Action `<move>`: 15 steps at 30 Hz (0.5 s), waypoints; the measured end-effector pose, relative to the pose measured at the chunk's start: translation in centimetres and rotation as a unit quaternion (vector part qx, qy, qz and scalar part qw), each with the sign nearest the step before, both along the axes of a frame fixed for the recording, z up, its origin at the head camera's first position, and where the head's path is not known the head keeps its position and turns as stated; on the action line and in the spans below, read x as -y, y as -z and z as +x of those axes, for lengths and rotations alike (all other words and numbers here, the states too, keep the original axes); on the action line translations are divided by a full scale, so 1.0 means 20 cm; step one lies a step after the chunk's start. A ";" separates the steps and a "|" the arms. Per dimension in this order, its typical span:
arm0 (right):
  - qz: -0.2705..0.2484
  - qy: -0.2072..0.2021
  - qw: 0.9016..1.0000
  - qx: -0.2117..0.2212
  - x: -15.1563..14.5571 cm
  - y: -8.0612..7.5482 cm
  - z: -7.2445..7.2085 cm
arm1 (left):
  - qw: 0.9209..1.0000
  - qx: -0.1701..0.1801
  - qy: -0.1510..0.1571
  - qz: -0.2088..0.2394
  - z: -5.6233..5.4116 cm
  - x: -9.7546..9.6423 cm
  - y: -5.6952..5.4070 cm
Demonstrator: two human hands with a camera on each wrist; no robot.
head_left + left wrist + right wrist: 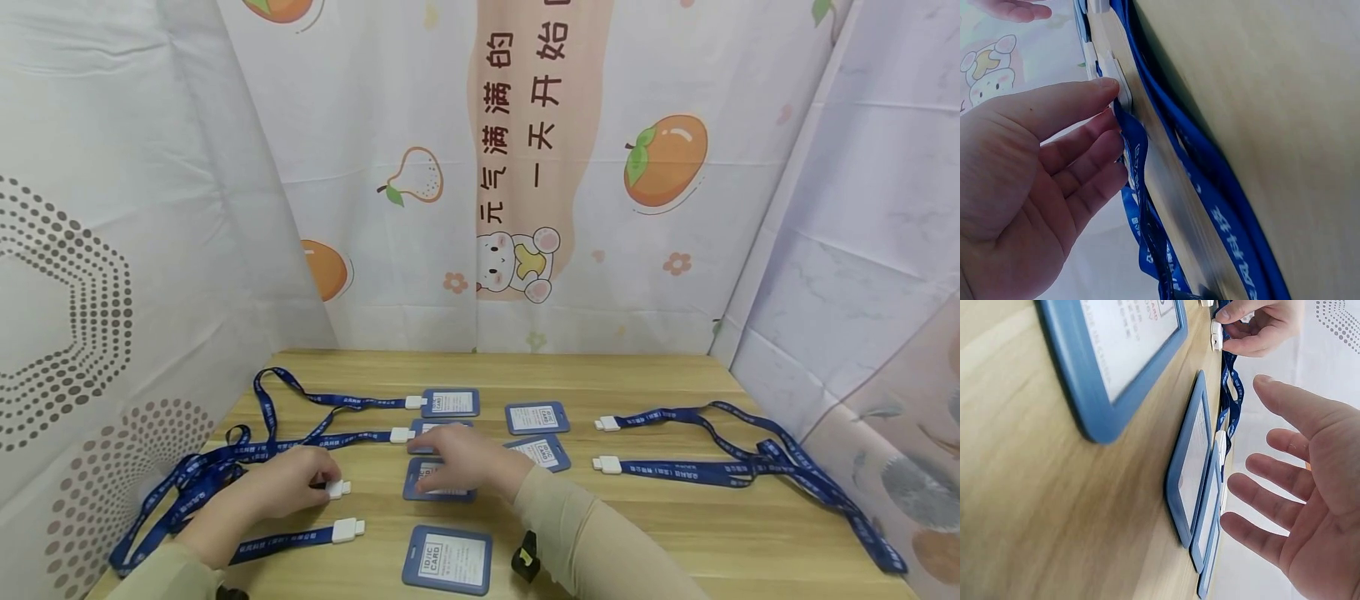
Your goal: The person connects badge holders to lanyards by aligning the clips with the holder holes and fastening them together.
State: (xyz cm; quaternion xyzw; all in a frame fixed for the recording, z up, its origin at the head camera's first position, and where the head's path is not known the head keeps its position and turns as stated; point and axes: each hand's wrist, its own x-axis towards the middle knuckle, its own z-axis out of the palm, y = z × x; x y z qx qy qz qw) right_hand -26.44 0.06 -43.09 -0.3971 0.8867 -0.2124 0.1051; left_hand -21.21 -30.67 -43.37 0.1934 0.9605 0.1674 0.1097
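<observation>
Your L hand [288,483] pinches a white clip [339,490] on a blue strap [1137,150], L half of table [600,533]. Your R hand [468,457] is released, fingers apart, over a blue badge [412,478] nr ctr. Another badge [447,560] lies flat twd near edge. More straps [198,467] bunch along L edge; two others [825,493] run down R edge twd near R corner.

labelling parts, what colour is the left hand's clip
The clip is white, clearest in the head view.
</observation>
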 end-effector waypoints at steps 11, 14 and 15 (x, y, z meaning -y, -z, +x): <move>0.001 0.016 1.000 -0.004 -0.06 -0.03 -0.02 | 1.000 -0.005 0.000 -0.001 -0.05 -0.06 0.02; 0.002 0.031 1.000 0.004 -0.07 -0.03 -0.02 | 1.000 -0.007 0.005 0.001 -0.06 -0.07 0.03; 0.001 0.034 0.999 0.005 -0.08 -0.03 -0.02 | 1.000 -0.009 0.007 0.001 -0.06 -0.07 0.03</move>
